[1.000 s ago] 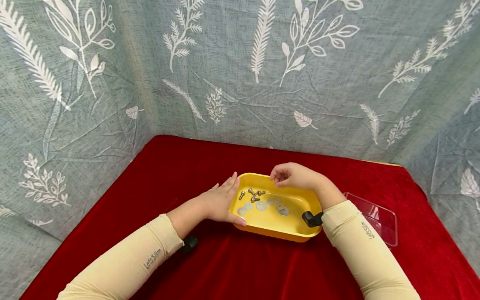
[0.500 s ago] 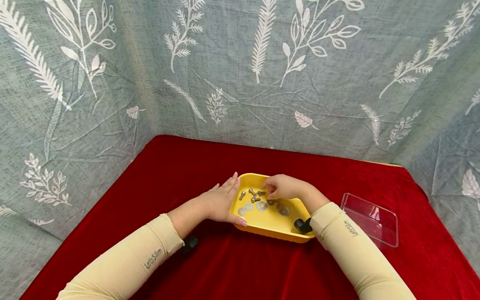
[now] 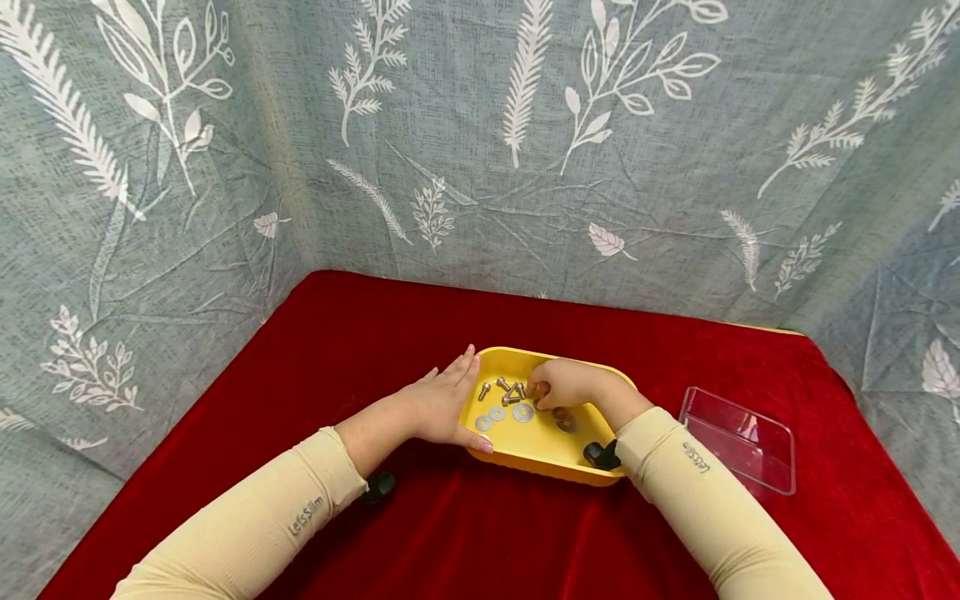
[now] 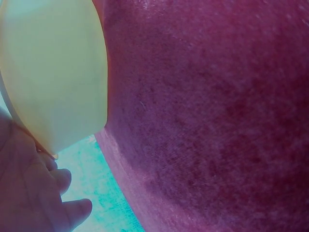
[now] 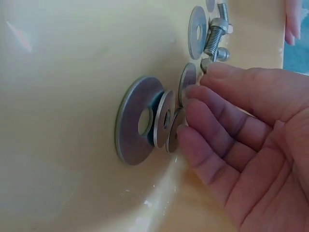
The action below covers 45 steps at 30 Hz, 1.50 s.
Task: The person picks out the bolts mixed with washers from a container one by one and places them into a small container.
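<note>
A yellow tray (image 3: 540, 467) sits on the tabletop (image 3: 375, 333), which is covered in red cloth. The person's left hand (image 3: 438, 410) rests against the left end of the tray, its fingers straight and spread along the rim, with the thumb over the near left corner. The right hand (image 3: 573, 383) reaches down into the tray, fingers bent inward and tips close together, just beside the bolts (image 3: 484, 392); whether they pinch a bolt or a washer I cannot tell, since the tips hide the spot.

The bolts lie in a loose cluster toward the far left part of the tray floor, one a little apart from the others. The washers (image 3: 491, 414) are scattered to the near side of the bolts and under the right hand. In the right wrist view, a large washer (image 5: 126, 137) lies beyond the fingertips, with a smaller washer (image 5: 159, 128) overlapping its edge.

A black camera (image 3: 600, 456) on the right wrist hangs over the right end of the tray. To the right of the tray, well apart, a clear plastic box (image 3: 738, 454) stands on the cloth. Behind everything hangs a grey-blue curtain (image 3: 457, 100) with white leaf patterns
</note>
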Available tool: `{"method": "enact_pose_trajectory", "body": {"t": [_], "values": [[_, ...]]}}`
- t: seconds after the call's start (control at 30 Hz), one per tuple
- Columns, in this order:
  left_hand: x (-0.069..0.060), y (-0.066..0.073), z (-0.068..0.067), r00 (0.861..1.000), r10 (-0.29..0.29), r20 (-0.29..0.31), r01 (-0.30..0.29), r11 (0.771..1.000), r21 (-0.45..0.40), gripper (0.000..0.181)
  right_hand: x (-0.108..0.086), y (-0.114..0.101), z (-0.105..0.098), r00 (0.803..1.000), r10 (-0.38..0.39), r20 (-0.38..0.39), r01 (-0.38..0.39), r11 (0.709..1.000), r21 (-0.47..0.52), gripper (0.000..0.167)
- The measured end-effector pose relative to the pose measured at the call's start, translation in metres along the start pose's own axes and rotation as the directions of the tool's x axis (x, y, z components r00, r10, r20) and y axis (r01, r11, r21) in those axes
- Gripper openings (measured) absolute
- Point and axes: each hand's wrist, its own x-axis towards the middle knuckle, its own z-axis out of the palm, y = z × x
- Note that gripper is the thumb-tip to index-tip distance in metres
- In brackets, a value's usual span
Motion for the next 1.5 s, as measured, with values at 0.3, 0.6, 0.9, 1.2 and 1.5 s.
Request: {"method": "enact_pose_trajectory", "body": {"t": [0.3, 0.6, 0.9, 1.2, 1.5], "values": [[0.000, 0.000, -0.001, 1.000, -0.003, 0.008, 0.003, 1.000, -0.001, 0.131, 0.003, 0.001, 0.004, 1.000, 0.013, 0.001, -0.013, 0.997, 0.081, 0.019], [-0.001, 0.000, 0.000, 1.000, -0.003, 0.011, 0.003, 1.000, -0.006, 0.131, 0.003, 0.000, 0.007, 0.999, 0.029, -0.043, -0.027, 0.998, 0.055, 0.030], [-0.001, -0.001, -0.001, 1.000, 0.001, 0.012, -0.001, 1.000, -0.020, 0.132, 0.010, 0.008, 0.013, 0.999, 0.004, -0.036, 0.002, 0.986, 0.166, 0.027], [0.002, -0.002, 0.003, 1.000, -0.007, 0.012, 0.008, 1.000, -0.026, 0.130, 0.016, 0.009, 0.017, 0.999, -0.015, -0.039, 0.022, 0.981, 0.194, 0.023], [0.003, -0.001, 0.002, 1.000, -0.004, 0.004, 0.004, 0.999, -0.031, 0.127, 0.017, 0.007, 0.017, 0.999, -0.010, -0.041, 0.017, 0.985, 0.171, 0.017]]}}
